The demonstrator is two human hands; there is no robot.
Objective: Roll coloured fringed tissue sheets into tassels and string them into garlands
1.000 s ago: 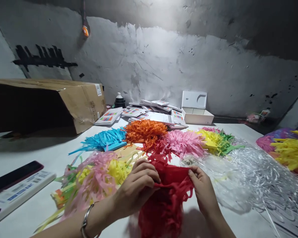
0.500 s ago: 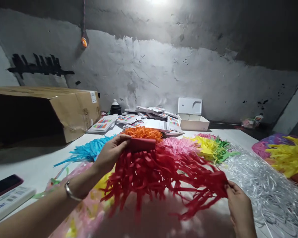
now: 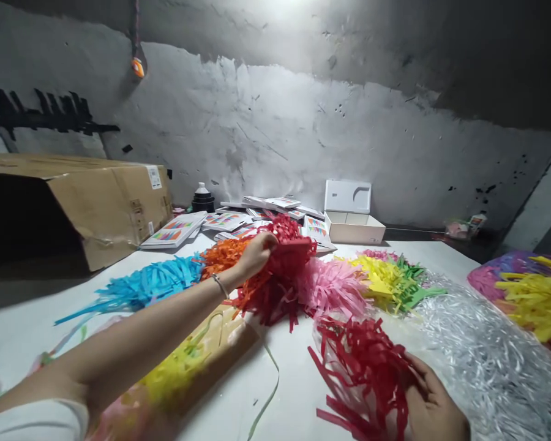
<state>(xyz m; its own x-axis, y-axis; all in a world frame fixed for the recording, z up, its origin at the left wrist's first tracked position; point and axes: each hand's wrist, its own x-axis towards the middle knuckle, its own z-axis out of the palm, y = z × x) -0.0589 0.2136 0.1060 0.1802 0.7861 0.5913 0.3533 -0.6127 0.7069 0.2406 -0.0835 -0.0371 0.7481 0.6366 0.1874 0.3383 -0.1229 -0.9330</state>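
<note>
My left hand (image 3: 257,254) pinches the rolled top band of a red paper tassel bunch (image 3: 282,288), whose strips spread over the orange bunch (image 3: 223,254) and beside the pink one (image 3: 335,285). Low on the right, my right hand (image 3: 434,398) is closed on a second red tassel bunch (image 3: 367,367), its strips hanging to the left. The two red bunches are apart. Blue tassels (image 3: 156,282) lie left of the orange ones, and a yellow bunch (image 3: 379,275) with green strips (image 3: 422,293) lies right of the pink.
A large cardboard box (image 3: 114,211) stands at the left. Flat printed packs (image 3: 174,231) are piled at the back, beside an open white box (image 3: 353,226). Silver tinsel (image 3: 491,349) covers the right side, near a bag of tassels (image 3: 491,269). Yellow tassels (image 3: 174,373) lie under my left forearm.
The red tassels between my hands have separated into two bunches. My left hand has moved forward and right with one; my right hand has moved slightly down with the other. The view has shifted.
</note>
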